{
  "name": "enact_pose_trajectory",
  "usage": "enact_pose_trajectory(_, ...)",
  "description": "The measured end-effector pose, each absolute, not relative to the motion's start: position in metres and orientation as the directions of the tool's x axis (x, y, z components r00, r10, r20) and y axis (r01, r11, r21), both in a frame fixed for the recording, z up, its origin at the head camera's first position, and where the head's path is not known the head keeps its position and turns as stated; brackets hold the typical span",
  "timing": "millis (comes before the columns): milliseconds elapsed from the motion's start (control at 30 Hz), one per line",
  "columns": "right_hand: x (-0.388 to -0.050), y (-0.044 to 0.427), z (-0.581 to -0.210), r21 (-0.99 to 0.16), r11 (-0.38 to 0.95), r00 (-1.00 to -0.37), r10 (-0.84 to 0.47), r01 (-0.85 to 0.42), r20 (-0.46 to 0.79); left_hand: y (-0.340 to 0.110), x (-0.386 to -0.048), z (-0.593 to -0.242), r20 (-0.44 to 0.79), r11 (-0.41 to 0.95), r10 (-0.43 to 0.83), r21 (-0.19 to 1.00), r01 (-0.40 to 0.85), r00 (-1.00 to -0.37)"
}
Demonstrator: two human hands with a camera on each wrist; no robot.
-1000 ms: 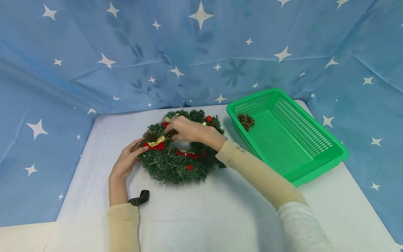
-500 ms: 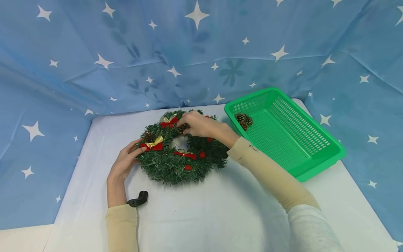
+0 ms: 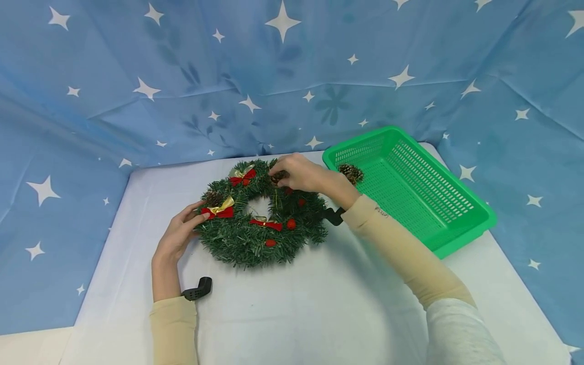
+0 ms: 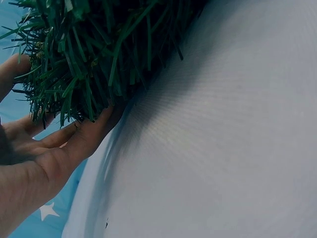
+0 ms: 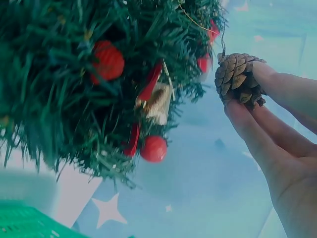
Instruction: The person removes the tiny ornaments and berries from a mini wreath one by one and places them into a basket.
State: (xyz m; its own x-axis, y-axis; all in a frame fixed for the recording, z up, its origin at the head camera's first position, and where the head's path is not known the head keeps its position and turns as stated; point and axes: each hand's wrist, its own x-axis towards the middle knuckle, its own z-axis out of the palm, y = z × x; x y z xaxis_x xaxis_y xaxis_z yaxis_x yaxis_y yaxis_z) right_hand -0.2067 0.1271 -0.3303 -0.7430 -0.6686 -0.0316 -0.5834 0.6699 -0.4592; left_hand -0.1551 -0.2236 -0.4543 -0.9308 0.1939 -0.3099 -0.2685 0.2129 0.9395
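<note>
Pinecone [image 5: 234,75] shifted rightward, pinched by right hand [image 3: 301,174] — wreath [image 3: 246,243] gripped by left hand [image 3: 179,232]; placing seems underway, attachment likely needed.

One wreath [image 3: 246,246], one basket [image 3: 406,200], two hands [image 3: 177,234] [image 3: 301,173]

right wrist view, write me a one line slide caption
The right hand pinches a pine cone beside a green wreath with red ornaments.

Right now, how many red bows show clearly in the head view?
3: one bow by the left hand, one bow farther back on the wreath, one bow by its central hole. More may hide behind the right hand.
</note>
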Motion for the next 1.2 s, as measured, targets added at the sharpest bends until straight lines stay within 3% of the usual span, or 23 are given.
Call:
enact_pose_trajectory(333,-0.211,0.155,-0.327,-0.438,0.687,-0.774,-0.633,-0.58,0.031,-0.221,-0.156,-0.456,-0.308,0.194,0.201,0.943,-0.27,-0.93)
enact_pose_trajectory(1200,-0.204,0.216,-0.319,-0.481,0.775,-0.883,-0.469,-0.41,-0.003,-0.224,-0.156,-0.453,-0.317,0.192,0.205,0.941,-0.279,-0.926)
